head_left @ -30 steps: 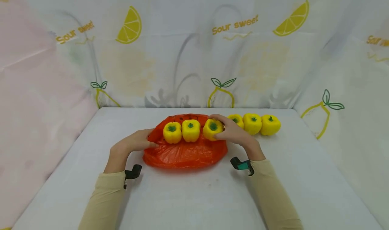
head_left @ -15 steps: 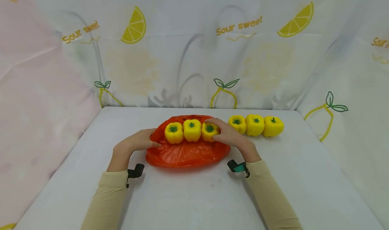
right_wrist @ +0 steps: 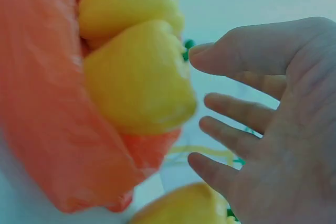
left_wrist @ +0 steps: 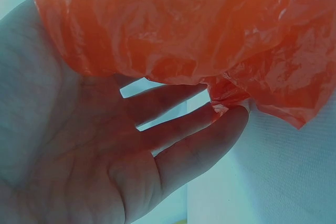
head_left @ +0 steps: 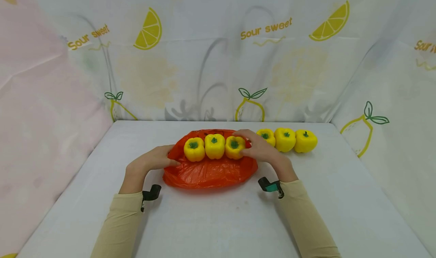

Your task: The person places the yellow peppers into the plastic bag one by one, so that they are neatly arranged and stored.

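Observation:
In the head view a red plastic bag (head_left: 207, 176) lies with its mouth spread, three yellow bell peppers in a row in it. My left hand (head_left: 154, 158) grips the bag's left edge, and in the left wrist view its fingers (left_wrist: 194, 158) meet a gathered bit of plastic. My right hand (head_left: 260, 148) is beside the rightmost bell pepper (head_left: 234, 148) in the bag. In the right wrist view that bell pepper (right_wrist: 139, 80) rests against its neighbour, while the right hand (right_wrist: 262, 108) is spread, with a gap between its fingertips and the pepper.
Three more yellow bell peppers (head_left: 285, 139) stand in a row right of the bag, the nearest partly hidden behind my right hand. All of this is on a white table (head_left: 218, 224), with a lemon-print cloth (head_left: 190, 61) hanging behind it.
My right hand has moved the third bell pepper left against the other two in the bag. It has since let go and shifted slightly right. The left hand stays at the bag's edge.

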`<state>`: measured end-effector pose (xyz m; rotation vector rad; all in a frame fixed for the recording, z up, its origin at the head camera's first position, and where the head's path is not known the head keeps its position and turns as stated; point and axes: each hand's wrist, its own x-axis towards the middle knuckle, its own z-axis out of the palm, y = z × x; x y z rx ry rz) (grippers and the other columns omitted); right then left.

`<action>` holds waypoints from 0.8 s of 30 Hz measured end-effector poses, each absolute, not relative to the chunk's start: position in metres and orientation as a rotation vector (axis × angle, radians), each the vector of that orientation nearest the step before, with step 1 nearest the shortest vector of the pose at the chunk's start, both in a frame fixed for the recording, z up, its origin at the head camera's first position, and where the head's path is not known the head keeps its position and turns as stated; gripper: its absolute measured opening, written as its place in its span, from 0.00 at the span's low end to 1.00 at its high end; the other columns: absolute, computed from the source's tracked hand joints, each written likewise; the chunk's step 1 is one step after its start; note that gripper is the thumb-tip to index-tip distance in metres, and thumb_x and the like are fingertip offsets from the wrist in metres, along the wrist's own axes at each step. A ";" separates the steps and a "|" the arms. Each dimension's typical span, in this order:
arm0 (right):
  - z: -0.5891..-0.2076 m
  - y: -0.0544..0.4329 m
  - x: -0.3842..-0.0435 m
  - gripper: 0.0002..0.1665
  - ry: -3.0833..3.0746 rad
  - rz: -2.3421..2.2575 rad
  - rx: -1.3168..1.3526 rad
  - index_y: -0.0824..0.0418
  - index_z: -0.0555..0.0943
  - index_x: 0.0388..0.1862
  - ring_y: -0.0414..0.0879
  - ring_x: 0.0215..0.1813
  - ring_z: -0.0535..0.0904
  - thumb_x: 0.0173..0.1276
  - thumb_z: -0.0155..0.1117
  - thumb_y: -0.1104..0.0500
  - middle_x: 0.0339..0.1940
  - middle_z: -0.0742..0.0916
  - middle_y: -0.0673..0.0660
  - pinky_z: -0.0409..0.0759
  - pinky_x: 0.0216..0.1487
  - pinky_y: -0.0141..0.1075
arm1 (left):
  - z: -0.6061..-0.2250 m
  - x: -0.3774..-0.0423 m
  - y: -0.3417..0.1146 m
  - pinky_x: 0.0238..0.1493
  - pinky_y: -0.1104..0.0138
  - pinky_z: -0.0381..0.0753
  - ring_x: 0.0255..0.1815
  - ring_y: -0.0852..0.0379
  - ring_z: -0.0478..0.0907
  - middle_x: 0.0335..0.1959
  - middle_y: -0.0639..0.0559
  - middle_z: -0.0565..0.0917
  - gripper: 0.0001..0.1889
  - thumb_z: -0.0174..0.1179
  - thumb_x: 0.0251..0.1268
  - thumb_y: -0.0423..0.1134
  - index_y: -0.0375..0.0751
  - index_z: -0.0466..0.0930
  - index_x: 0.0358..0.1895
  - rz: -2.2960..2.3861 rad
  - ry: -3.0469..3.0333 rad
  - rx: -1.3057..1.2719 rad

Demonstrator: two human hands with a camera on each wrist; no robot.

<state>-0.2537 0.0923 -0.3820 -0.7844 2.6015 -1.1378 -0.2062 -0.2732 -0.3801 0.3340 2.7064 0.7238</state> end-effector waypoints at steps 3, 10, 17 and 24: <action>-0.377 0.100 -0.256 0.35 2.630 -1.188 -0.740 0.54 0.69 0.71 0.59 0.75 0.63 0.64 0.62 0.62 0.75 0.71 0.56 0.64 0.75 0.59 | -0.380 -0.207 -0.273 0.66 0.42 0.71 0.63 0.45 0.73 0.63 0.47 0.79 0.31 0.63 0.62 0.48 0.48 0.71 0.69 0.721 2.702 0.328; -0.367 0.125 -0.257 0.36 2.741 -1.227 -0.575 0.47 0.68 0.72 0.56 0.76 0.62 0.64 0.62 0.58 0.76 0.69 0.52 0.62 0.76 0.60 | -0.379 -0.207 -0.272 0.65 0.42 0.72 0.63 0.45 0.74 0.62 0.47 0.80 0.30 0.62 0.63 0.48 0.48 0.71 0.68 0.720 2.701 0.335; -0.368 0.141 -0.260 0.36 2.787 -1.191 -0.545 0.53 0.67 0.74 0.58 0.78 0.60 0.66 0.62 0.59 0.77 0.67 0.57 0.58 0.78 0.59 | -0.380 -0.206 -0.272 0.66 0.41 0.71 0.63 0.45 0.73 0.63 0.47 0.79 0.30 0.62 0.63 0.48 0.48 0.71 0.69 0.723 2.694 0.330; -0.373 0.139 -0.261 0.37 2.793 -1.111 -0.462 0.52 0.66 0.73 0.58 0.76 0.61 0.64 0.62 0.58 0.77 0.67 0.57 0.61 0.76 0.60 | -0.379 -0.206 -0.272 0.66 0.41 0.71 0.63 0.45 0.73 0.63 0.47 0.79 0.31 0.62 0.63 0.48 0.48 0.70 0.70 0.726 2.686 0.319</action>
